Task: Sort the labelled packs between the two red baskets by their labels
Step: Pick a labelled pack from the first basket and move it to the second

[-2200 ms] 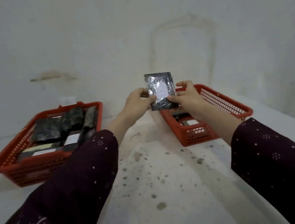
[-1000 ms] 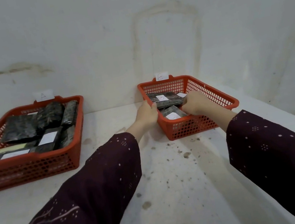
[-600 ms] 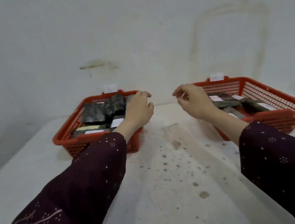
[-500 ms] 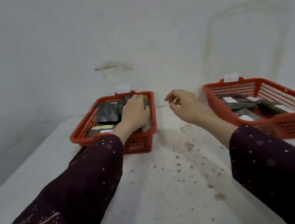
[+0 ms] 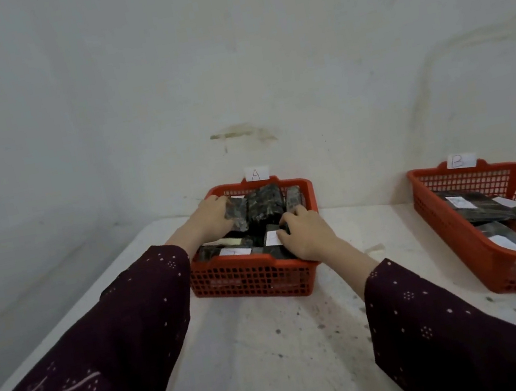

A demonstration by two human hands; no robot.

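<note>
I am reading "A" on the left card (image 5: 256,174), far rim of the left basket (image 5: 251,281) | "B" on the right card (image 5: 457,161), far rim of the right basket (image 5: 504,269) | pack labels (image 5: 272,238): I am failing to read them.

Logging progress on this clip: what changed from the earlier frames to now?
The pack held up by both hands went into basket B. Both hands then moved left to basket A; the left hand now grips a dark pack there, the right hand touches other packs, grip unclear. Both baskets stayed in place.
</note>
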